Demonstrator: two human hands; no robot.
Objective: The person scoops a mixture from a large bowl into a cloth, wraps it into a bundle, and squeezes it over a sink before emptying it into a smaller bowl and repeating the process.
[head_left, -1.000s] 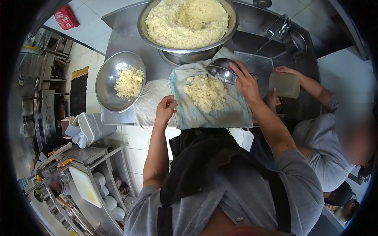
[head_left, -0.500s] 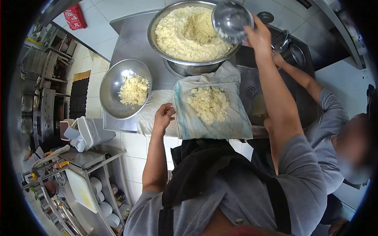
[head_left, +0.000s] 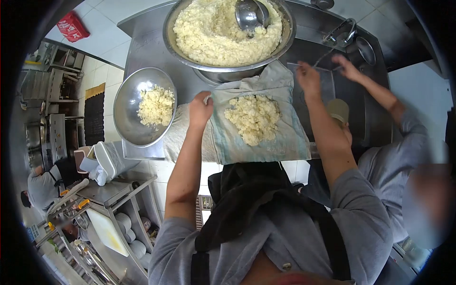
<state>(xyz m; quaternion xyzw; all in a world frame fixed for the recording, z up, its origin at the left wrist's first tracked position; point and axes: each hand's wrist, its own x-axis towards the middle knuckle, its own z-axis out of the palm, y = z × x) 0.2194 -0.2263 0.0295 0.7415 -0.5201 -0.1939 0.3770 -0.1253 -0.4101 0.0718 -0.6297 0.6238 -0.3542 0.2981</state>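
My left hand (head_left: 201,110) is closed at the left edge of a damp cloth (head_left: 285,147), with a pale bit of the cloth apparently pinched in its fingertips. On the cloth lies a mound of crumbly, pale-yellow curd-like food (head_left: 254,118). Over the edge of the sink, right of the cloth, my right hand (head_left: 309,80) is empty, its fingers loosely apart. Behind the cloth stands a large metal basin (head_left: 228,66) heaped with the same crumbly food (head_left: 204,40). A small metal bowl (head_left: 247,15) rests tilted in that heap.
A metal mixing bowl (head_left: 124,114) with a smaller portion sits on the left of the steel counter (head_left: 147,52). At the sink (head_left: 365,104) on the right, a co-worker's hand (head_left: 350,70) is near the faucet (head_left: 349,33); their other hand holds a beige container (head_left: 337,111).
My right hand has let go of the small metal bowl, left it in the basin, and come back toward me. My left hand has moved up along the cloth's left edge and closed.
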